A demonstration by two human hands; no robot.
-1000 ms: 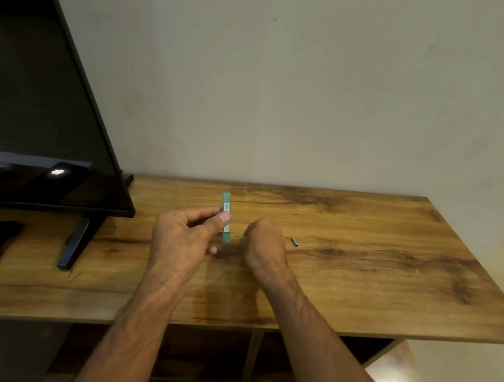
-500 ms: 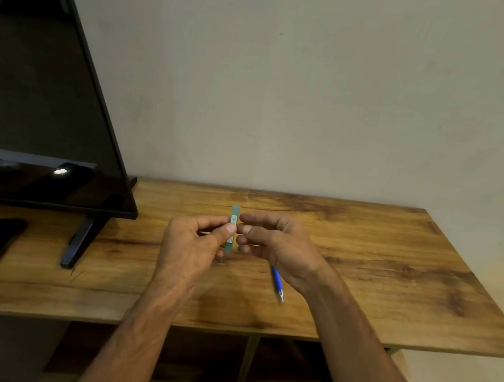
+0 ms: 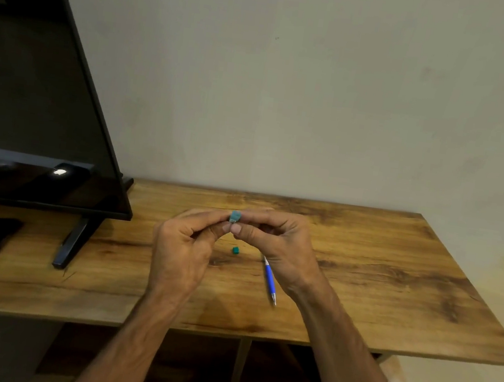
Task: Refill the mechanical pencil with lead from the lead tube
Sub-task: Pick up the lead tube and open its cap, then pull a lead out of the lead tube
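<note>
A: One change: small green cap point(image 3: 235, 250) off, now on the wooden desk point(image 3: 393, 273).
B: Noted. I read left hand point(image 3: 182, 246) and right hand point(image 3: 282, 246) both pinching the teal lead tube point(image 3: 234, 216), with the blue mechanical pencil point(image 3: 269, 278) jutting from under the right palm. Tube likely open.

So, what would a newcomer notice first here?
The left hand and right hand meet over the middle of the wooden table, both pinching a teal lead tube. Just below them a small green cap lies on the table, and a blue mechanical pencil sticks out from under the right hand.
</note>
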